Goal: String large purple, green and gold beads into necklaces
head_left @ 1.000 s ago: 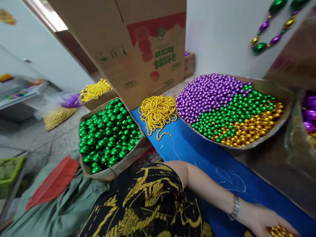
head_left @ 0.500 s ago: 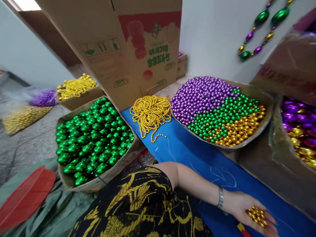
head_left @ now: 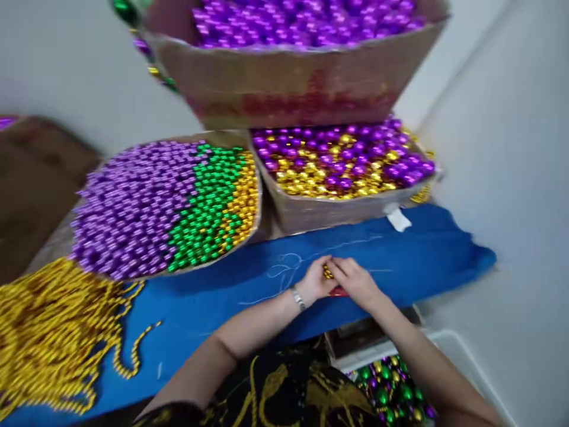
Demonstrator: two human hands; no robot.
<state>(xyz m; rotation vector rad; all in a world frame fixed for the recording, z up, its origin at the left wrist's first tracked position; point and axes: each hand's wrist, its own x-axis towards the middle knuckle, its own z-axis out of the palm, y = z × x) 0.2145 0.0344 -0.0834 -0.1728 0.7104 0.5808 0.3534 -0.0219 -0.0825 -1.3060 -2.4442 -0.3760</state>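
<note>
My left hand point(head_left: 316, 281), with a silver band on its wrist, is cupped above the blue cloth around a small heap of gold beads point(head_left: 328, 271). My right hand point(head_left: 356, 283) meets it from the right. Its fingers are drawn together over the beads, and what is between the fingertips is hidden. A red object point(head_left: 338, 292), too covered to name, shows just below both hands. Loose pale thread point(head_left: 288, 265) lies on the blue cloth point(head_left: 213, 308) left of my left hand.
Behind stand a box of purple, green and gold beads point(head_left: 208, 201) and a box of purple and gold beads point(head_left: 329, 166). Above them is a box of purple beads point(head_left: 311, 89). Gold bead strings point(head_left: 53, 332) lie at left. A white bin point(head_left: 457, 350) holds mixed beads below.
The view has swung right. My left hand, earlier lying open with gold beads in its palm, is now cupped, and my right hand has come into view against it.
</note>
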